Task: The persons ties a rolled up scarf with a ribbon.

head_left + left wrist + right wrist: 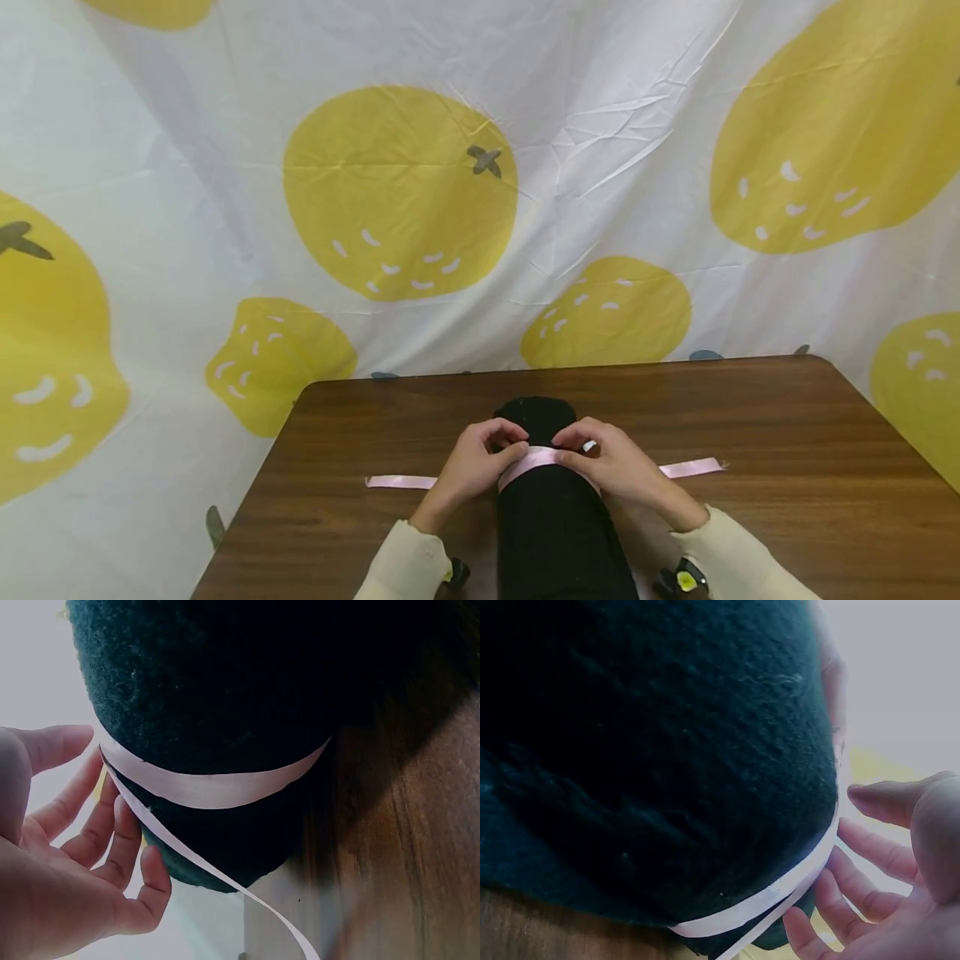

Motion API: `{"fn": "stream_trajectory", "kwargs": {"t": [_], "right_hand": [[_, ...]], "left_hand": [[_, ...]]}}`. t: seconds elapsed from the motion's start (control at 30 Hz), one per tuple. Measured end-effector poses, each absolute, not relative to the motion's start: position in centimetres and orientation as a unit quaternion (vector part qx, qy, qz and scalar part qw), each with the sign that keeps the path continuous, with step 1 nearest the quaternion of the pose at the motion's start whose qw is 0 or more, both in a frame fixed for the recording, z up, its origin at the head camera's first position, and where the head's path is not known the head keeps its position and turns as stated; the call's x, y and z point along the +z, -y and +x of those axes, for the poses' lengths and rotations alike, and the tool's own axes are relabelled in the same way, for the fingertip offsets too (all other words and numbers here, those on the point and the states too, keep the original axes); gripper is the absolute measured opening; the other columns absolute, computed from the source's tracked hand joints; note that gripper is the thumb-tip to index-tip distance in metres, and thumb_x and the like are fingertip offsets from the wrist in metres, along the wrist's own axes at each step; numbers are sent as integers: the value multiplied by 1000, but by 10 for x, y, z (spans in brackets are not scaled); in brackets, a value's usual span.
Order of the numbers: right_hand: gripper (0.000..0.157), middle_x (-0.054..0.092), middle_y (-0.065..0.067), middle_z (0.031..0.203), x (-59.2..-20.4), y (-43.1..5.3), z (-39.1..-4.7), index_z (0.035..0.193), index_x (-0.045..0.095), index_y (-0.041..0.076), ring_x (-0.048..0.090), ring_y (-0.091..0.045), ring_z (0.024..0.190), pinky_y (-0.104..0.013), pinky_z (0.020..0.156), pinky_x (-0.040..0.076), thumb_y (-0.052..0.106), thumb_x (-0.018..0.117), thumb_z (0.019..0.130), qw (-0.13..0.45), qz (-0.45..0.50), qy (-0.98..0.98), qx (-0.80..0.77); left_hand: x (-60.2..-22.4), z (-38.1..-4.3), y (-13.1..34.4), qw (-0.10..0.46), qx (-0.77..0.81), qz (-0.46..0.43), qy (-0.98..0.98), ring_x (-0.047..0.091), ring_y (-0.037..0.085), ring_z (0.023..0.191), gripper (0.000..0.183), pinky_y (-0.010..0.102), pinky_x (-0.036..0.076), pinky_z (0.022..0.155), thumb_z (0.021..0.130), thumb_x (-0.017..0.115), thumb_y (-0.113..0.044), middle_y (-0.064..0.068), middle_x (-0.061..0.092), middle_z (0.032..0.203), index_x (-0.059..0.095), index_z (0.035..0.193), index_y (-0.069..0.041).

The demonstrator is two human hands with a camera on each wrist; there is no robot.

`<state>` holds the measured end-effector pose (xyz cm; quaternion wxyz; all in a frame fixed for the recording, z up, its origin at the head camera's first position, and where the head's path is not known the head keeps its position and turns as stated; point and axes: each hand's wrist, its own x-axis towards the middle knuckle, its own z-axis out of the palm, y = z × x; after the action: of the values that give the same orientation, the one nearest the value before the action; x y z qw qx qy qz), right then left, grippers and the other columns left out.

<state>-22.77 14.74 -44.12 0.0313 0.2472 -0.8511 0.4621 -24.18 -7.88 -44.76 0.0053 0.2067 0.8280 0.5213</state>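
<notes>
A thick dark roll of fuzzy cloth (558, 533) lies lengthwise on the table, pointing away from me. Round its far part runs a pink satin ribbon (538, 457), which crosses over the top. My left hand (472, 462) pinches the ribbon between thumb and index finger at the roll's upper left. Opposite it, my right hand (622, 467) has thumb and index finger at the ribbon on the upper right, the other fingers curved along the roll's side. In the left wrist view, a loose ribbon tail (217, 874) slants down from the left fingertips.
On the brown wooden table (787, 433), the ribbon's left end (401, 482) and right end (693, 468) stick out past the hands. A white curtain with yellow fruit (405, 192) hangs behind the table's far edge. Small black devices (686, 579) sit at both wrists.
</notes>
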Motion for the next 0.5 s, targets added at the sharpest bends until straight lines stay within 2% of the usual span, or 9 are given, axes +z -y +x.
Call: {"fn": "stream_trajectory", "kwargs": {"t": [0.2,0.5], "right_hand": [[14,60,8,86,-447,-146,-228,94,68,19,55,-7,80,-24,66,48,26,71,83,58,240,855,455],[8,56,9,79,-444,-143,-227,81,66,21,53,-7,74,-23,63,45,21,74,80,72,236,864,439]], "left_hand": [[-447,-241,78,-11,477,225,-849,56,10,82,15,30,48,75,83,70,-24,-4,63,90,69,96,-16],[-443,-240,77,11,462,223,-858,51,9,66,15,21,41,56,84,69,-26,-4,57,73,67,96,-16]]}}
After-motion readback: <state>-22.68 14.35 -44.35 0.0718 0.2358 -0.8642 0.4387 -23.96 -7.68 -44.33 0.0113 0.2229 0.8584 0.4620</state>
